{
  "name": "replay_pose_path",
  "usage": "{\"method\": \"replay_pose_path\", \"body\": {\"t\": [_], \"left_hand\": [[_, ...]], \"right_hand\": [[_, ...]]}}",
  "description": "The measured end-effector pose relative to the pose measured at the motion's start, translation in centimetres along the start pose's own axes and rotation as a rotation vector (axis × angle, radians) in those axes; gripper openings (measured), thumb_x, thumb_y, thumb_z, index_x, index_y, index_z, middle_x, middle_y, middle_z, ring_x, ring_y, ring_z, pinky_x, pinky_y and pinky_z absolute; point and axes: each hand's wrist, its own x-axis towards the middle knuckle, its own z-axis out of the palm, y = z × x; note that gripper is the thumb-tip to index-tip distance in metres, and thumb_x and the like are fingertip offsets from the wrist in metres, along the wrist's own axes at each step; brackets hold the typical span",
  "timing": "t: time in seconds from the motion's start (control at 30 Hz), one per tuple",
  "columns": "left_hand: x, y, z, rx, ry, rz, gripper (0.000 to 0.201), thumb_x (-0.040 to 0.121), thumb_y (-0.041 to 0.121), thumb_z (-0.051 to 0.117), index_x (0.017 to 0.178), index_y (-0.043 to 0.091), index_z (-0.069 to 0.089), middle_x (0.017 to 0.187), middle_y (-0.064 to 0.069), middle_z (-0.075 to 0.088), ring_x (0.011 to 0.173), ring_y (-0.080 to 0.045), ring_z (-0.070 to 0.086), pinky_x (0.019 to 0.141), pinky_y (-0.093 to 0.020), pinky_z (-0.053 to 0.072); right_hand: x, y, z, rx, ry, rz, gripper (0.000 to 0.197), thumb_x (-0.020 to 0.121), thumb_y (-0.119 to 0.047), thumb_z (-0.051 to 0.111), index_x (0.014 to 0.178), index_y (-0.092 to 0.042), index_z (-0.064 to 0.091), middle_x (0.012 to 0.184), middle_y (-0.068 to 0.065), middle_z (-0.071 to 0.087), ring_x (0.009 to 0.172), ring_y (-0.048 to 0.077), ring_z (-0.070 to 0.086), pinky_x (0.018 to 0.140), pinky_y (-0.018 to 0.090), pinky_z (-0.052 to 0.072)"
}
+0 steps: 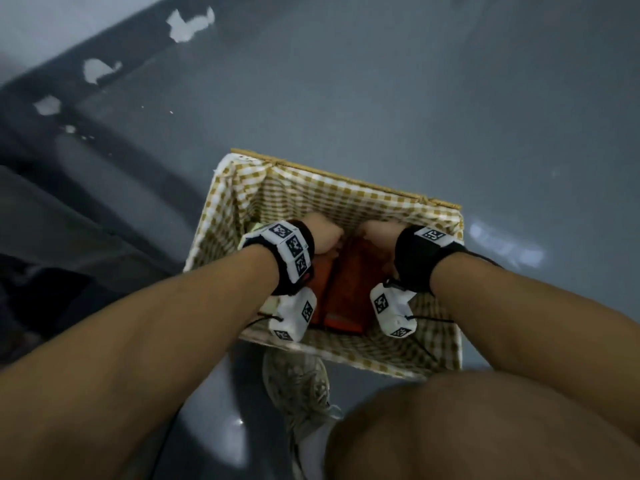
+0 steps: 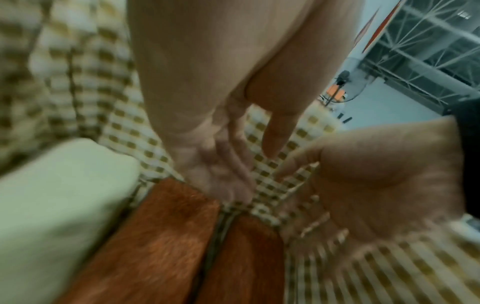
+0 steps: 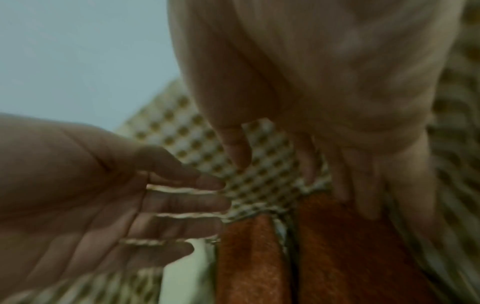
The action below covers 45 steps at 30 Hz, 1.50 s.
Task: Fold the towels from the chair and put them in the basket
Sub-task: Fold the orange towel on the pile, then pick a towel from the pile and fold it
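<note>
A wicker basket with a yellow checked lining stands on the floor below me. Two folded orange towels lie side by side inside it, with a pale green towel to their left. Both hands reach down into the basket. My left hand points its straight fingers down at the far end of the left orange towel. My right hand rests straight fingers on the right orange towel. Neither hand grips anything. The chair cannot be made out.
Grey floor surrounds the basket. My shoe and bare knee are just in front of the basket's near wall. A dark blurred shape lies at the left. White patches mark the floor's far edge.
</note>
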Motion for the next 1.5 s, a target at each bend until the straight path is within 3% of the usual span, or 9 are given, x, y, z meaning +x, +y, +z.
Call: {"method": "replay_pose_path", "body": {"t": [0.07,0.3,0.73,0.93,1.03,1.13,1.23,1.37,1.5], "left_hand": [[-3.0,0.1,-1.8,-0.080,0.081,0.039,0.022,0.099,0.015,0.051,0.079,0.015,0.059,0.091,-0.009,0.062,0.083,-0.023,0.059,0.078,-0.031,0.055],[-18.3,-3.8,-10.7,-0.168,0.239,0.085,0.019,0.094,0.011,0.050,0.100,0.010,0.068,0.098,-0.013,0.074,0.082,-0.024,0.067,0.070,-0.029,0.047],[-47.0,-26.8,-17.4,-0.082,0.845,-0.216,0.023,0.091,0.025,0.063,0.112,0.016,0.067,0.113,-0.004,0.071,0.101,-0.022,0.067,0.084,-0.030,0.051],[-48.0,-33.8,-14.8,0.053,0.838,-0.445,0.070,0.083,0.042,0.071,0.144,0.023,0.043,0.132,-0.008,0.056,0.118,-0.027,0.054,0.096,-0.036,0.045],[-47.0,-34.6,-14.3,0.092,0.872,-0.439,0.067,0.082,0.049,0.068,0.142,0.031,0.044,0.136,-0.008,0.051,0.122,-0.028,0.050,0.102,-0.042,0.044],[-46.7,-34.4,-14.8,0.104,0.902,-0.453,0.057,0.084,0.048,0.063,0.137,0.036,0.048,0.131,-0.007,0.051,0.118,-0.029,0.051,0.100,-0.045,0.045],[-46.7,-33.9,-15.3,0.107,0.936,-0.464,0.050,0.085,0.047,0.060,0.133,0.035,0.053,0.131,-0.007,0.050,0.117,-0.029,0.052,0.100,-0.045,0.045],[-46.2,-32.6,-15.2,0.065,1.029,-0.310,0.079,0.072,0.056,0.070,0.141,0.033,0.042,0.141,-0.005,0.045,0.125,-0.026,0.046,0.102,-0.046,0.044],[-46.2,-30.8,-15.2,-0.072,1.170,-0.056,0.087,0.065,0.054,0.079,0.139,0.024,0.043,0.126,-0.001,0.060,0.109,-0.022,0.058,0.089,-0.042,0.051]], "right_hand": [[-3.7,-2.3,0.8,0.028,-0.044,0.002,0.041,0.099,-0.045,0.047,0.126,-0.017,0.059,0.124,0.005,0.062,0.097,0.023,0.061,0.072,0.038,0.053],[-16.1,-12.6,7.6,-0.160,-0.201,-0.433,0.029,0.098,-0.040,0.051,0.093,-0.016,0.068,0.094,0.004,0.072,0.083,0.023,0.069,0.074,0.032,0.050],[-34.8,-24.3,33.7,-0.513,-0.543,-0.869,0.026,0.098,-0.021,0.056,0.115,-0.004,0.066,0.104,0.008,0.066,0.089,0.023,0.063,0.075,0.032,0.046],[-32.9,-24.2,38.7,-0.913,-0.277,-1.157,0.053,0.089,-0.032,0.068,0.138,-0.014,0.054,0.134,0.008,0.060,0.119,0.024,0.058,0.101,0.032,0.046],[-31.3,-24.4,40.2,-1.156,-0.142,-1.214,0.082,0.079,-0.052,0.075,0.144,-0.014,0.044,0.140,0.009,0.054,0.123,0.028,0.055,0.102,0.038,0.045],[-30.5,-24.8,41.0,-1.303,-0.002,-1.271,0.066,0.078,-0.048,0.077,0.130,-0.012,0.055,0.122,0.008,0.060,0.112,0.029,0.059,0.093,0.041,0.051],[-30.5,-25.6,40.9,-1.215,0.035,-1.314,0.020,0.089,-0.028,0.068,0.096,-0.010,0.071,0.101,0.007,0.072,0.097,0.027,0.067,0.083,0.036,0.056],[-31.9,-26.5,39.9,-0.907,0.045,-1.419,0.025,0.093,-0.023,0.061,0.082,-0.005,0.074,0.085,0.012,0.073,0.084,0.029,0.067,0.079,0.039,0.054],[-34.6,-26.2,39.5,-0.343,-0.418,-1.299,0.023,0.096,-0.017,0.063,0.090,0.003,0.073,0.084,0.024,0.069,0.070,0.025,0.061,0.070,0.039,0.056]]}}
